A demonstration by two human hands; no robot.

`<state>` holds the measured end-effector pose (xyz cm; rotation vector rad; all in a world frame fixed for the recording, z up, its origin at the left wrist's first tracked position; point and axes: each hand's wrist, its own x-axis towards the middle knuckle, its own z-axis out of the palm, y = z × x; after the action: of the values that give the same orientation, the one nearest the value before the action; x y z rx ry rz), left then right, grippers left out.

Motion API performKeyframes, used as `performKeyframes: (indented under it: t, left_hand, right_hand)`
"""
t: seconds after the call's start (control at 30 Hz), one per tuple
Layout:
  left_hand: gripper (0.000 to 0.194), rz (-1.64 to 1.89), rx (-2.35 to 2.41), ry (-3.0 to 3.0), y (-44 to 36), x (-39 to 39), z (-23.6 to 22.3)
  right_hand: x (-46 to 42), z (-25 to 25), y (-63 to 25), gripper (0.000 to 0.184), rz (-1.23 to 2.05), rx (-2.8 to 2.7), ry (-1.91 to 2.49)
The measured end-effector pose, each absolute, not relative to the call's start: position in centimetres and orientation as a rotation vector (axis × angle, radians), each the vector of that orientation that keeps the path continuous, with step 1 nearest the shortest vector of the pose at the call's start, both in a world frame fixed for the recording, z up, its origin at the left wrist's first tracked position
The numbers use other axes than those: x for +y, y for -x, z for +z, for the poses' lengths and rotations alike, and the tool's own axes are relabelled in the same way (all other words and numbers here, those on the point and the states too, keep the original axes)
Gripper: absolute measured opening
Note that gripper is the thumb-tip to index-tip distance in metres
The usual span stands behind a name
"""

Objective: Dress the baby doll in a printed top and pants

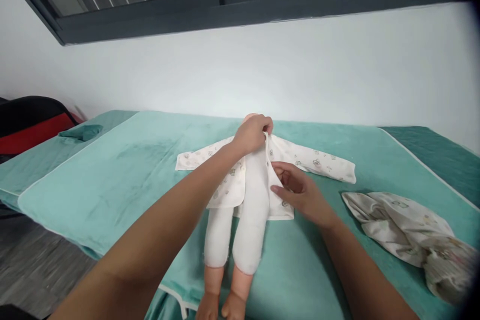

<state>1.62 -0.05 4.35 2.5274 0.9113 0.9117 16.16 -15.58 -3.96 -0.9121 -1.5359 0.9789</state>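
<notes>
A baby doll (252, 210) with a white cloth body and bare feet lies on its back, feet towards me. Its head is mostly hidden behind my left hand (253, 134). A white baby shirt (229, 187) with small printed figures is on the doll, front open and both sleeves spread sideways. My left hand is closed on the shirt's edge near the neck. Lower down, my right hand (298, 190) pinches the front edge of the right-hand flap between thumb and fingers.
The doll lies on a bed with a green cover (112, 185). A crumpled printed cloth garment (408, 225) lies at the right. Behind the bed are a white wall (300, 70) and a dark window frame (240, 7). A black and red chair (33, 125) stands at the left.
</notes>
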Motion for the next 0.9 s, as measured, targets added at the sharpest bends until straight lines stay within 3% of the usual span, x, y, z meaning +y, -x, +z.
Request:
performKeyframes:
  t: [0.17, 0.27, 0.63, 0.9]
  left_hand:
    - [0.026, 1.011, 1.258, -2.383, 0.4, -0.1, 3.3]
    - [0.026, 1.035, 1.356, -2.288, 0.5, -0.3, 2.6]
    - [0.024, 1.032, 1.329, -2.013, 0.4, 0.0, 1.8]
    - [0.019, 1.335, 1.243, -1.865, 3.5, -2.3, 1.2]
  right_hand:
    - [-16.7, -3.6, -13.7, 0.034, 0.412, -1.861, 1.007]
    - [-16.9, -3.1, -12.2, 0.028, 0.262, -1.809, 0.960]
    - [-17.7, -2.8, -9.2, 0.032, 0.186, -1.932, 0.873]
    - [-19.6, -3.2, -9.9, 0.026, 0.264, -1.908, 0.947]
